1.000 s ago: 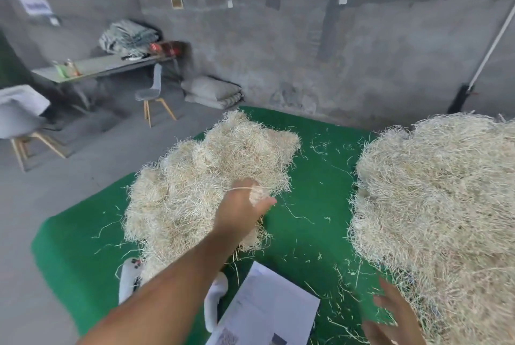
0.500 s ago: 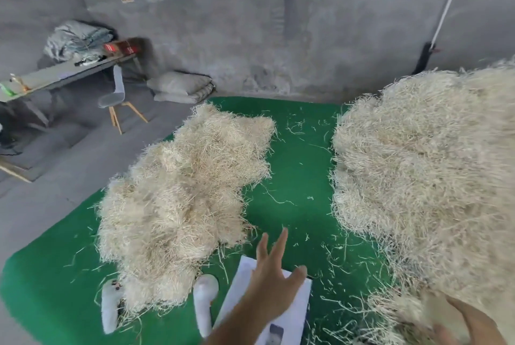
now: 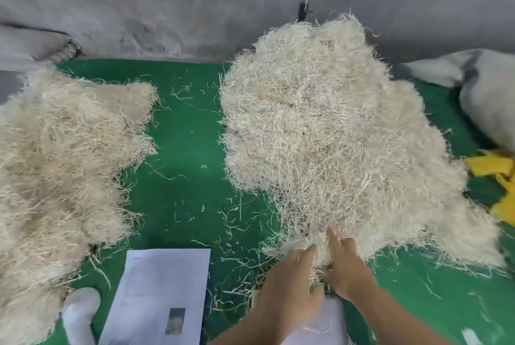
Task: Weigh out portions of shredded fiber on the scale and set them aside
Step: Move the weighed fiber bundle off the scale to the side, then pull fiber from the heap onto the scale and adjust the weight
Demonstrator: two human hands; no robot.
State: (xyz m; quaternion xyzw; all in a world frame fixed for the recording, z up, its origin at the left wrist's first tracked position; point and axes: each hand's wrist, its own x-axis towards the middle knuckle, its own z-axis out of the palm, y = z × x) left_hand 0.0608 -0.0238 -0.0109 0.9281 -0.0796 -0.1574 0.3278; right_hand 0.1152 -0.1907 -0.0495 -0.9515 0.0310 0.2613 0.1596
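A big heap of pale shredded fiber (image 3: 320,127) lies on the right half of the green mat (image 3: 186,149). A second, flatter fiber heap (image 3: 64,163) covers the mat's left side. My left hand (image 3: 287,289) and my right hand (image 3: 344,266) sit side by side at the big heap's near edge. Their fingers reach forward into the strands, mostly straight, with the tips partly buried. A few strands lie between the two hands. No scale is clearly visible.
A white paper sheet (image 3: 158,294) lies on the mat near me, with a white rounded object (image 3: 79,314) to its left. A grey sack (image 3: 487,99) and yellow material (image 3: 498,174) sit at the right. The concrete wall (image 3: 195,1) rises behind the mat.
My left hand left the left heap, crossed over the paper and joined my right hand at the big right heap. The view swung right and down.
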